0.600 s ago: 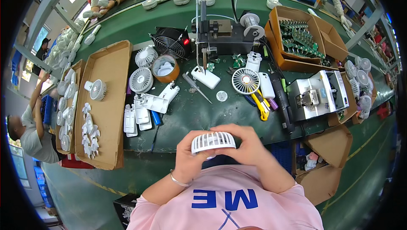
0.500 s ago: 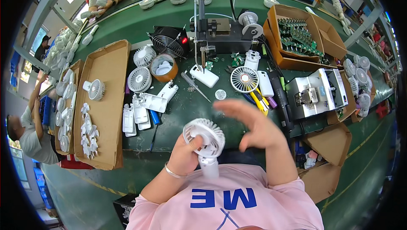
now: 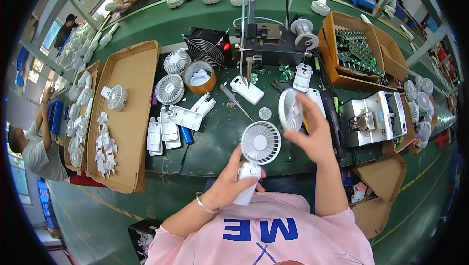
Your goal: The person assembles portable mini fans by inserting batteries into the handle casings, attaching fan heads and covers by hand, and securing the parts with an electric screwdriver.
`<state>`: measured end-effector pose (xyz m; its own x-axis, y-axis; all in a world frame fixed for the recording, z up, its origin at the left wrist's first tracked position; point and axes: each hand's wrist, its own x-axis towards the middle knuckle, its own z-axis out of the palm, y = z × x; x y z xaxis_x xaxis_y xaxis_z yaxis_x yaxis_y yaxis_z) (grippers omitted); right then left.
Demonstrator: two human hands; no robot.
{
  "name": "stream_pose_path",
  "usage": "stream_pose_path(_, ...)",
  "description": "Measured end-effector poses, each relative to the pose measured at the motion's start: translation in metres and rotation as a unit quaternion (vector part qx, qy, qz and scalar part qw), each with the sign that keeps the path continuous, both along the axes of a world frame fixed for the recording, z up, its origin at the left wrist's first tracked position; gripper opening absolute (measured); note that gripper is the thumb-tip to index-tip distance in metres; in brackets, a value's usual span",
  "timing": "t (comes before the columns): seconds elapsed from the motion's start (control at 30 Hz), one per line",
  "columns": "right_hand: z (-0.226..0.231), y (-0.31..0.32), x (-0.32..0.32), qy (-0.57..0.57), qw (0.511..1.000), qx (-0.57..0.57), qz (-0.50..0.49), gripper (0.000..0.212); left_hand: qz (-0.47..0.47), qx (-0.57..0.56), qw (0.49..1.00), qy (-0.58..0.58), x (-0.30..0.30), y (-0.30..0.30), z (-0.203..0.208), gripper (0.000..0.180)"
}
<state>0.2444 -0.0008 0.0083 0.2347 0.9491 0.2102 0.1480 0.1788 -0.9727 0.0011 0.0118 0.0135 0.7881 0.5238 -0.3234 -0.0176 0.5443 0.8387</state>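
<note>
My left hand (image 3: 225, 183) is closed round the white handle of a small handheld fan (image 3: 262, 143), whose round head points up. To the right of it, my right hand (image 3: 315, 135) grips a round white fan grille (image 3: 288, 111) by its edge, tilted nearly on its side. The grille is apart from the fan's head. On the bench beyond lie a screwdriver (image 3: 234, 100), a small silvery disc (image 3: 265, 113) and a white handle casing (image 3: 247, 90) under the soldering stand (image 3: 266, 45).
Left are casing halves (image 3: 185, 117), round fan grilles (image 3: 169, 89) and a cardboard tray (image 3: 124, 152) with a fan and blades. A black blower (image 3: 207, 48), solder spool (image 3: 304, 33) and box of circuit boards (image 3: 334, 77) stand behind. A metal-fronted machine (image 3: 369, 118) sits right. Other people work nearby.
My right hand has reached the round grille on the bench, gripped it and tilted it up. My left hand has turned the fan and moved it slightly up and right.
</note>
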Motion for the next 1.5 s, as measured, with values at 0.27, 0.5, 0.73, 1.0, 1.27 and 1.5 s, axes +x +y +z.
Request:
stream_pose_path(0.27,-0.007,-0.038,-0.029,-0.077,0.997,0.010,0.007,0.079,-0.006,0.103,0.994,0.048,0.024,-0.001,0.018,0.088)
stream_pose_path(0.5,-0.009,-0.040,-0.028,-0.141,0.990,0.012,0.016,0.079,-0.006,0.102,0.994,0.047,0.028,-0.003,0.011,0.088)
stream_pose_path(0.73,-0.016,-0.038,-0.037,-0.148,0.989,0.024,-0.001,0.075,-0.029,0.100,0.993,0.064,0.021,0.003,0.008,0.089)
stream_pose_path(1.0,-0.013,-0.060,-0.039,-0.176,0.983,0.043,-0.008,0.070,-0.011,0.172,0.983,0.064,0.028,0.010,-0.020,0.049)
stream_pose_path(1.27,-0.019,-0.071,-0.035,0.070,0.990,0.057,-0.108,0.034,-0.049,0.289,0.948,0.124,0.037,-0.020,-0.031,0.048)
stream_pose_path(1.5,-0.026,-0.067,-0.028,-0.030,0.996,-0.019,-0.077,0.051,-0.128,0.509,0.826,0.203,0.046,-0.027,-0.002,0.053)
